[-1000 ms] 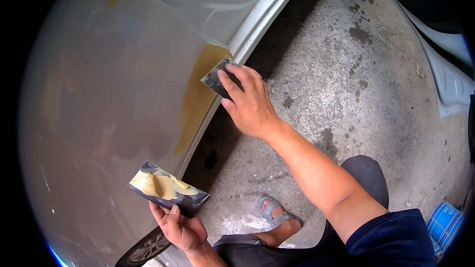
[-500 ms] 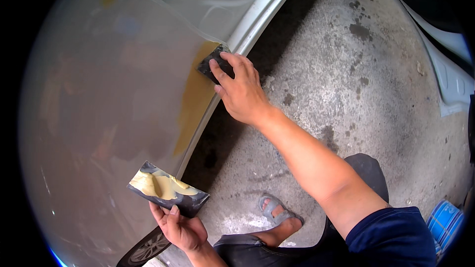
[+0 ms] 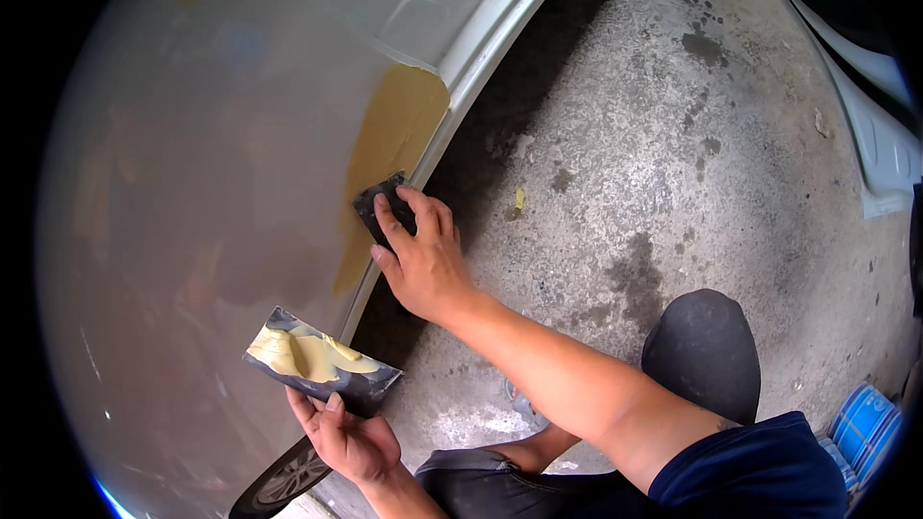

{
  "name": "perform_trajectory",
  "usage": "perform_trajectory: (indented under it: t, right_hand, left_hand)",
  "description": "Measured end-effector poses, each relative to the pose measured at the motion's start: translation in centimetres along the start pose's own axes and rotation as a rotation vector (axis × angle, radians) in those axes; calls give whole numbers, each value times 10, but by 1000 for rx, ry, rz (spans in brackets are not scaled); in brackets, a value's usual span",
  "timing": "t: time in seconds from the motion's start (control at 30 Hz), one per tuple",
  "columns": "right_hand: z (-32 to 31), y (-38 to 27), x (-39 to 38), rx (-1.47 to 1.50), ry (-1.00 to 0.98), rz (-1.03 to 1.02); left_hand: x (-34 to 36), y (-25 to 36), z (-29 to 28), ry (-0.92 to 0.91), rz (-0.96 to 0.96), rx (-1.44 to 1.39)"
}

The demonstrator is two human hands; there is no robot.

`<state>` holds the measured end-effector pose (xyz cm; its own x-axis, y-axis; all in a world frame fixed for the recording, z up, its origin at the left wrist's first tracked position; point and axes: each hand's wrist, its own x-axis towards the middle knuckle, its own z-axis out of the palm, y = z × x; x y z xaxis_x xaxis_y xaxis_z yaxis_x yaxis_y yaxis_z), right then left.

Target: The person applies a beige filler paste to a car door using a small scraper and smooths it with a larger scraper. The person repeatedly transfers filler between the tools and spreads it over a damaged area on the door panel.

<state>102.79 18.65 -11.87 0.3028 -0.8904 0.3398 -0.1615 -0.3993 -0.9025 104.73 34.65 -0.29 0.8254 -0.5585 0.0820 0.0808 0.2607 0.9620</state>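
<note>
With its fingers pressed on top, my right hand holds a small dark putty spreader flat against the grey car panel. Beneath and around the spreader, a band of mustard-yellow filler runs along the panel's edge, broad at its far end and narrowing toward me. Closer to my body, my left hand grips a dark rectangular putty board from below, the thumb at its near edge. Cream-coloured filler lies in thick smears on the board.
Right of the panel edge is a stained concrete floor. A small yellow fleck shows against it. A blue can stands at the lower right. Below the panel is a wheel; another pale car part borders the far right.
My right hand has drawn the spreader toward me along the panel edge, uncovering a smooth yellow layer at the far end. The left hand and board have barely shifted.
</note>
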Motion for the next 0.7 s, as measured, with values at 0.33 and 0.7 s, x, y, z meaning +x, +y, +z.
perform_trajectory:
  t: [0.33, 0.7]
  right_hand:
    - [-75, -26, -39, 1447, -729, 161]
    - [-56, 49, 35, 70, 102, 107]
  left_hand:
    - [4, 1, 4, -32, -93, -75]
    - [-1, -1, 13, -27, -16, -26]
